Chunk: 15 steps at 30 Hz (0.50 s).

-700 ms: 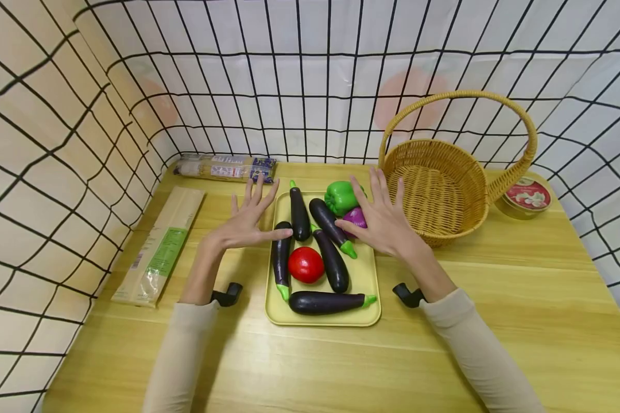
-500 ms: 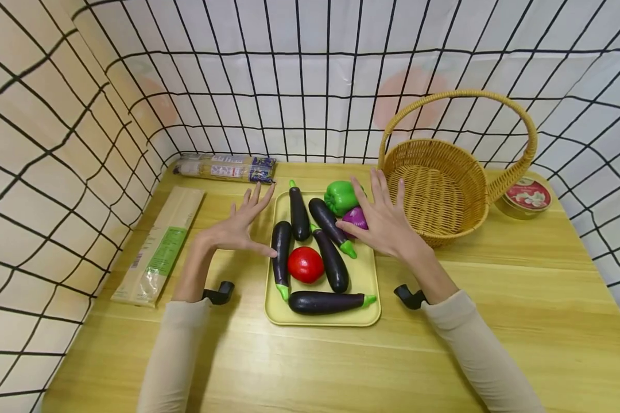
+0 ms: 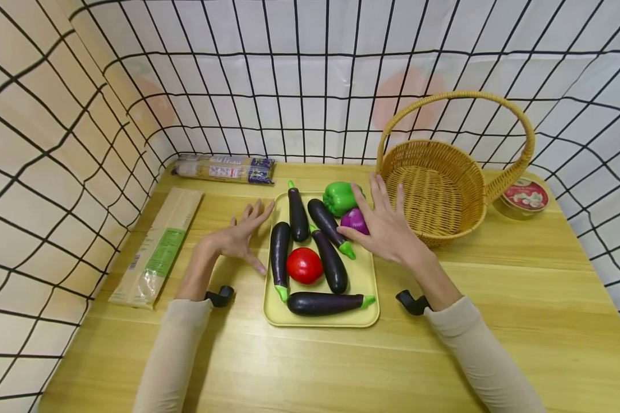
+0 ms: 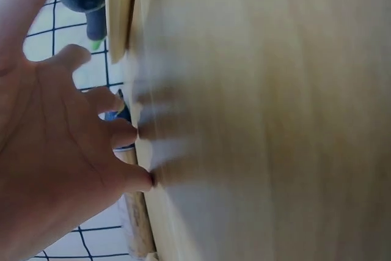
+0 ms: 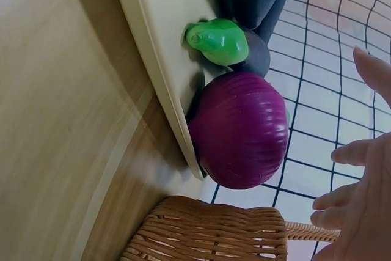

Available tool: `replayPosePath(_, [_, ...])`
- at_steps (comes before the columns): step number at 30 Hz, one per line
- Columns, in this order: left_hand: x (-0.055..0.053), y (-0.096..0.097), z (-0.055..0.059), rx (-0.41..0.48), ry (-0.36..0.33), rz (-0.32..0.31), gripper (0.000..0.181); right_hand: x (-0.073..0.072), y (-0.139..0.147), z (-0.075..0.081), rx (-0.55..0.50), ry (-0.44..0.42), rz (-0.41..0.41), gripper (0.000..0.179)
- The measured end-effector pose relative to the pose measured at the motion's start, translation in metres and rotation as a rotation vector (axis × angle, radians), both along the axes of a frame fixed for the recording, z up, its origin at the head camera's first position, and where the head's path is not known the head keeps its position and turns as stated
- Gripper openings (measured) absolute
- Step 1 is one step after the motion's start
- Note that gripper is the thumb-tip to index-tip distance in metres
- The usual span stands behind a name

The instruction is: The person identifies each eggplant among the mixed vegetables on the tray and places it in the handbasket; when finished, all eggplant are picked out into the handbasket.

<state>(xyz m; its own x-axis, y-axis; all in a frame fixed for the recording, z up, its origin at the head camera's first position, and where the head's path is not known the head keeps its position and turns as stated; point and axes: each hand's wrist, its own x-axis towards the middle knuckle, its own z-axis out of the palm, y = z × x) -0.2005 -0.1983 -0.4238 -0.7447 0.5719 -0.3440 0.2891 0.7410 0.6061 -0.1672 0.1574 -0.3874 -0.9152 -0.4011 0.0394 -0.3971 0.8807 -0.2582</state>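
My left hand [image 3: 235, 238] is spread just left of the yellow tray [image 3: 320, 320], its thumb and index finger near the tray's left rim. In the left wrist view, its fingertips are right at the wooden tabletop [image 4: 275, 120], and nothing is held. My right hand [image 3: 390, 229] spreads over the tray's right edge, beside a purple onion [image 3: 355, 220] and a green bell pepper [image 3: 339, 198]. The right wrist view shows the onion [image 5: 241, 129] apart from the fingers. Several eggplants [image 3: 330, 261] lie on the tray around a red tomato [image 3: 304, 265].
A wicker basket [image 3: 434, 198] with a tall handle stands right of the tray, with a round tin [image 3: 524, 199] behind it. A pasta packet [image 3: 224, 168] lies at the back left, and a flat packet [image 3: 157, 246] at the left. Black wire grid [image 3: 310, 92] surrounds the table.
My left hand has moved left and down off the tray, its thumb swinging from over the left eggplant to beside the tray rim. My right hand has barely moved, dipping slightly.
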Motion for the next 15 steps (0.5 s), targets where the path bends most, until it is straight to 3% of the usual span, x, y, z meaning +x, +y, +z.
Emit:
replayPosePath(10, [0.0, 0.001, -0.002, -0.077, -0.029, -0.008, 0.154, 0.007, -0.001, 0.003, -0.051, -0.05, 0.04, 0.098])
replayPosePath(15, [-0.001, 0.002, -0.001, -0.112, -0.037, -0.011, 0.154, 0.014, 0.003, 0.005, -0.124, -0.087, 0.103, 0.094])
